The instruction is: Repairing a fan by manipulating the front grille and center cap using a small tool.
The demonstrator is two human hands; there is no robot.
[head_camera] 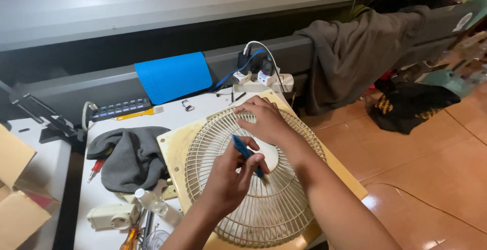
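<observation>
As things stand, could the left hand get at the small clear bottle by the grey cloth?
Probably yes: the left hand holds a blue tool, but the clear bottle lies close beside it, nothing between.

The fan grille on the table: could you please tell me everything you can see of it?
The fan grille is a round, domed guard of thin cream-coloured wire ribs radiating from a plain white centre disc, yellowed and dirty-looking. It lies flat on a yellowish board on the white table, its near edge reaching the table's front. The right hand rests spread on its far side; the left hand holds a small blue tool over the centre.
</observation>
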